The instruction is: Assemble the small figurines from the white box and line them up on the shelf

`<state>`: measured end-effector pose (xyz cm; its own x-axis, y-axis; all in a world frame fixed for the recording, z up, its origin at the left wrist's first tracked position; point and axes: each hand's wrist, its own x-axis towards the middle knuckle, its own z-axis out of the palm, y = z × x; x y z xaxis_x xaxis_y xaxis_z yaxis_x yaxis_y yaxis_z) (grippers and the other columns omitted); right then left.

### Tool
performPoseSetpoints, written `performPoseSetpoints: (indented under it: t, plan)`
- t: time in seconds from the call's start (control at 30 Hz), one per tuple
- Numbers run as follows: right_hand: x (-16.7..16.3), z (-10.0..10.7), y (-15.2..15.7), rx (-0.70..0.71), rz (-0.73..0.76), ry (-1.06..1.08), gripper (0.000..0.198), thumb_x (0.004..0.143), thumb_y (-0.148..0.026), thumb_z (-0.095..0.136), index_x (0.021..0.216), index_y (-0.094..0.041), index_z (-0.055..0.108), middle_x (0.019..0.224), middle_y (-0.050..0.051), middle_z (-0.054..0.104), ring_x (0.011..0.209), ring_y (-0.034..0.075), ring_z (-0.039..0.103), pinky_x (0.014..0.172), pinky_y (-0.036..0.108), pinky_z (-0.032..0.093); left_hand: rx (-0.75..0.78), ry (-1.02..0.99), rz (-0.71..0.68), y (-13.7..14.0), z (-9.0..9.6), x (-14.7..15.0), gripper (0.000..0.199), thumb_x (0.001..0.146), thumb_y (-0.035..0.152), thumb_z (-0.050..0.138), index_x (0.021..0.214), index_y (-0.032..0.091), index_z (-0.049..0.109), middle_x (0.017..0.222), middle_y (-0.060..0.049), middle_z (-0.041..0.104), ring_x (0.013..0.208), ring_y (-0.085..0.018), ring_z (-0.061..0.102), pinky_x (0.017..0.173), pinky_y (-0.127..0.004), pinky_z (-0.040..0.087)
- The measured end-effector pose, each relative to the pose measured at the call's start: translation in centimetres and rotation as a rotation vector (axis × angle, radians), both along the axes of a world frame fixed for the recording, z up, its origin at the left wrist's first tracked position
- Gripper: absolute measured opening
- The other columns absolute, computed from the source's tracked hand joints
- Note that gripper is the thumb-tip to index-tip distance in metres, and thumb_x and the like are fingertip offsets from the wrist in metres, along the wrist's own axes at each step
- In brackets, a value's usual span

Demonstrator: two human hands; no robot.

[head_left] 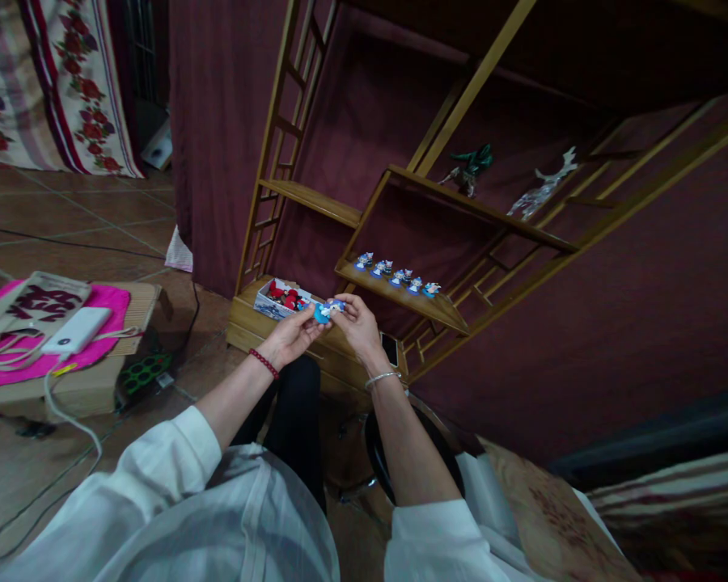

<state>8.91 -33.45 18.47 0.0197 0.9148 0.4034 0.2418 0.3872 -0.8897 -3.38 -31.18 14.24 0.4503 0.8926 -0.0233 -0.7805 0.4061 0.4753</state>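
Between my two hands is a small blue-and-white figurine (332,308) on a round blue base. My left hand (292,333) pinches it at the base, and my right hand (357,323) grips its upper part from the other side. Just behind my left hand lies an open box (265,304) with red and dark items in it, partly hidden by my fingers. Beyond my right hand, several similar figurines (398,276) stand in a row on a wooden shelf (442,312).
The wooden display rack (315,200) holds a dark green ornament (474,168) and a clear deer-shaped ornament (543,187) higher up. A phone-like object (389,349) lies low, right of my wrist. At left, a low table (91,386) carries a white power bank (78,330). A black stool (428,440) stands below my right arm.
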Motion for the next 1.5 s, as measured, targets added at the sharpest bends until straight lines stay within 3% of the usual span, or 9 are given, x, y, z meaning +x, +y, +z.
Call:
performPoseSetpoints:
  t: [0.47,0.97,1.5]
  plan:
    - [0.5,1.1,-0.4,0.012,0.136,-0.141,0.028,0.068,-0.028,0.061,0.094,-0.021,0.055,0.099,0.003,0.061,0.090,0.015,0.058,0.082,0.030,0.046,0.000,0.010,-0.023,-0.3,0.2,-0.5,0.017,0.082,0.021,0.050,0.084,0.008,0.060,0.075,-0.008,0.064,0.064,-0.011,0.061,0.057,-0.019,0.051]
    - [1.0,2.1,-0.9,-0.016,0.155,-0.238,0.029,0.066,-0.032,0.064,0.093,-0.022,0.063,0.093,0.001,0.063,0.081,0.015,0.059,0.077,0.029,0.048,0.014,-0.005,-0.016,-0.7,0.3,-0.5,0.015,0.079,0.021,0.054,0.082,0.008,0.061,0.076,-0.008,0.064,0.067,-0.012,0.061,0.063,-0.021,0.051]
    - [1.4,2.5,-0.9,0.099,0.133,-0.432,0.022,0.070,-0.026,0.059,0.091,-0.024,0.065,0.093,0.000,0.065,0.086,0.017,0.059,0.081,0.032,0.046,-0.077,-0.067,-0.079,-1.0,0.0,-0.1,0.016,0.081,0.024,0.052,0.083,0.009,0.059,0.075,-0.007,0.062,0.066,-0.011,0.060,0.062,-0.021,0.051]
